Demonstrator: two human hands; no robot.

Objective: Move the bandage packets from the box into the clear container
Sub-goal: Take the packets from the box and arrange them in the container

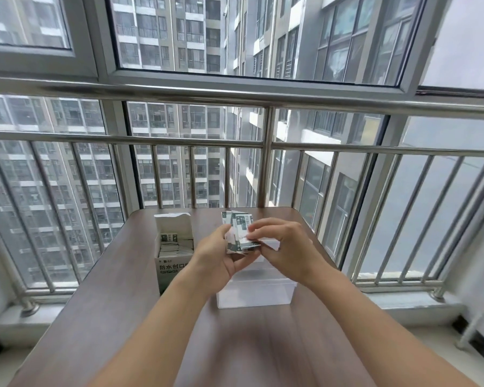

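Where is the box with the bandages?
In the head view, the open bandage box stands on the table, left of the clear container and beside the left hand, with packets showing inside.

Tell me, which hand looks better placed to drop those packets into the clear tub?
Probably the right hand. It pinches the bandage packets directly above the clear container, while the left hand, also holding the stack, sits nearer the box.

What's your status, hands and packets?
Both hands, left and right, grip bandage packets above clear container. More left in box. Nothing in the way.
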